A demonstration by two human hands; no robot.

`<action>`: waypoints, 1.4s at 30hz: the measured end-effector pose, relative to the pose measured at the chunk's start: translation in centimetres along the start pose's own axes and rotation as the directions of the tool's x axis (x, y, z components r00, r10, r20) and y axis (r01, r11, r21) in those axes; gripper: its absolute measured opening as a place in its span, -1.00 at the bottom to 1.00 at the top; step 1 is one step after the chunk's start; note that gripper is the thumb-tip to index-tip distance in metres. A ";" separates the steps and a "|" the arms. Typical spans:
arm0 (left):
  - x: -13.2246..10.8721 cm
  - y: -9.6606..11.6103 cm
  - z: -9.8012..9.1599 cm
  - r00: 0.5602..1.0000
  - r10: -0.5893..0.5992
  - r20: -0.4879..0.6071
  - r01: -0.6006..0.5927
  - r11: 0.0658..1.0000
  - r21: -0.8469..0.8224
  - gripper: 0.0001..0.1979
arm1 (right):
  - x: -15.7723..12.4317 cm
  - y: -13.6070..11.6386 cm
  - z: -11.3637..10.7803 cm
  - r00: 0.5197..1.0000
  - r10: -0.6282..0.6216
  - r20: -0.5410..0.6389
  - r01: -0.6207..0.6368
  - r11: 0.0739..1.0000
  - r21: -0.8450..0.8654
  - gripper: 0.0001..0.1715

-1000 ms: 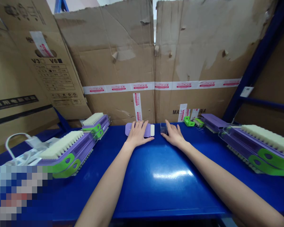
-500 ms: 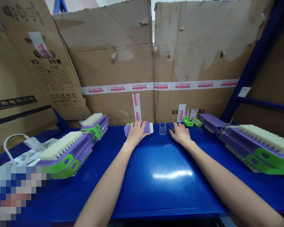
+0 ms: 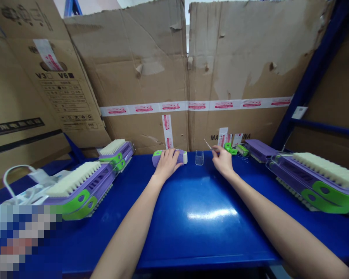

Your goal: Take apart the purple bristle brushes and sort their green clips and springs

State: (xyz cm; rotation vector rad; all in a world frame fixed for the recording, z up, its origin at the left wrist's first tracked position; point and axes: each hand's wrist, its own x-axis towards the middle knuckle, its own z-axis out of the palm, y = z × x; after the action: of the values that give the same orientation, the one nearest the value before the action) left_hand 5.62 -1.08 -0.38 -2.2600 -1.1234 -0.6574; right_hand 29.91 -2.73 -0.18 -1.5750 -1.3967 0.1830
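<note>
Cardboard boxes (image 3: 151, 77) wall off the back of the blue bench (image 3: 192, 201) where I work. At its far edge my left hand (image 3: 166, 163) lies over a small purple block (image 3: 178, 155) with a green edge and a white end. My fingers are curled down around it, gripping it against the bench. My right hand (image 3: 223, 161) has thumb and fingertips pinched on a thin metal tool (image 3: 208, 144), its tip pointing up and to the left. Between my 2 hands a small clear cup (image 3: 199, 157) stands upright, touching neither. Green clips (image 3: 229, 148) lie just beyond my right hand. Purple brushes (image 3: 75, 186) with white bristles and green handles lie well apart at both sides, 2 at the left and 1 at the right.
</note>
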 end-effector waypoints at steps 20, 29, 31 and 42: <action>0.0 0.2 -0.2 1.000 -0.007 0.019 0.007 1.000 0.009 -0.53 | -1.0 -1.9 1.1 0.966 0.108 0.237 -0.230 0.780 0.583 -0.53; 0.0 0.2 -0.3 1.000 -0.009 0.028 0.008 1.000 0.019 -0.53 | -0.4 -0.6 1.7 0.970 0.070 0.232 -0.170 0.878 0.447 -0.59; 0.0 0.2 -0.3 1.000 -0.012 0.026 0.011 1.000 0.016 -0.54 | -0.3 -0.5 1.8 0.978 0.046 0.204 -0.127 0.906 0.403 -0.62; 0.0 0.3 -0.5 0.999 0.005 0.052 -0.006 1.000 0.007 -0.53 | -0.7 -1.1 1.3 0.974 -0.081 0.212 0.020 0.961 0.277 -0.54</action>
State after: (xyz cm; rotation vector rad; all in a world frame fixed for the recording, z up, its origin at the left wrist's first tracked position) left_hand 5.73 -1.54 -0.09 -2.2851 -1.1418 -0.5948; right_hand 28.13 -2.71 -0.37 -1.3173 -1.5092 0.5127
